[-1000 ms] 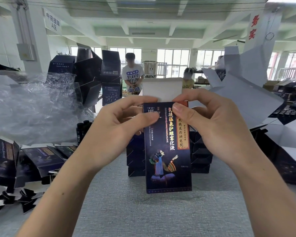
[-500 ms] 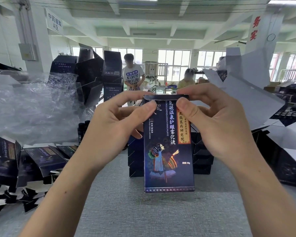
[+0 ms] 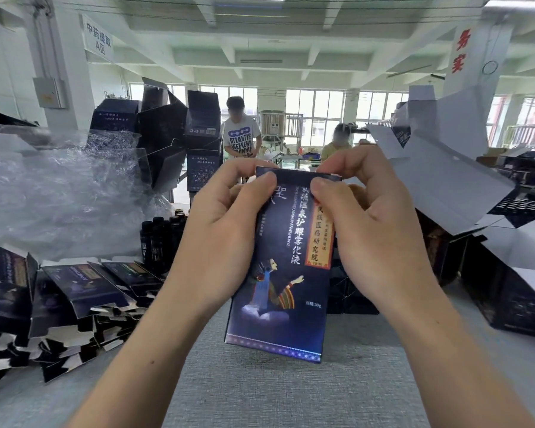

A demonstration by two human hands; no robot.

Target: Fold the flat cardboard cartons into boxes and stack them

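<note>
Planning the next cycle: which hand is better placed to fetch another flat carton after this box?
Left, probably: the flat cartons lie to the left, nearer the left hand, while the right hand would have to cross the box both grip.

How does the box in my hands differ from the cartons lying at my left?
The box is folded into shape; the cartons are flat. The box is roughly upright, gripped at its top by the left hand and right hand; the cartons lie overlapped on the table. Both have dark blue print.
</note>
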